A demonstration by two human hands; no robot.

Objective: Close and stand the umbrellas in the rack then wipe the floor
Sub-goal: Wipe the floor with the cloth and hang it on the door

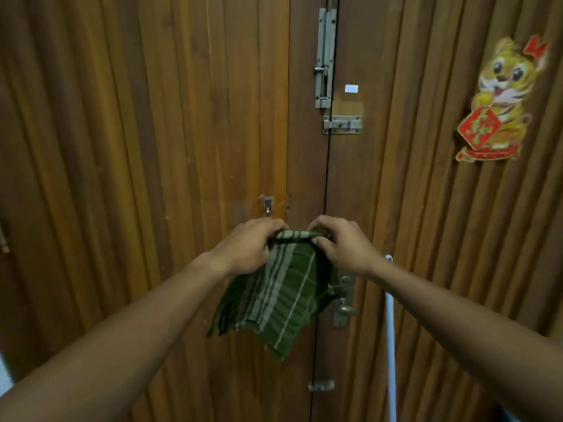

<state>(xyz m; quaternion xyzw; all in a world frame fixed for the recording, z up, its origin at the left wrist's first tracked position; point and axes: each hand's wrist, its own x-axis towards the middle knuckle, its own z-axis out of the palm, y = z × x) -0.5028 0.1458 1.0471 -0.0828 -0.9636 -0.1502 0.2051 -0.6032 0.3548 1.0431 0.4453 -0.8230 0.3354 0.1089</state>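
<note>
A green cloth (pixel 278 296) with pale stripes hangs in front of a wooden double door (pixel 152 132). My left hand (pixel 248 248) grips its upper edge on the left, and my right hand (pixel 342 246) grips the same edge on the right. Both hands are held just below a small metal hook (pixel 268 205) on the left door leaf; the cloth's top edge is a little under the hook. No umbrella, rack or floor is in view.
Metal bolts (pixel 324 59) and a latch (pixel 342 124) sit higher on the door seam. A door handle (pixel 344 306) is partly behind the cloth. A white pole (pixel 390 345) leans against the right leaf. A tiger decoration (pixel 499 102) hangs at upper right.
</note>
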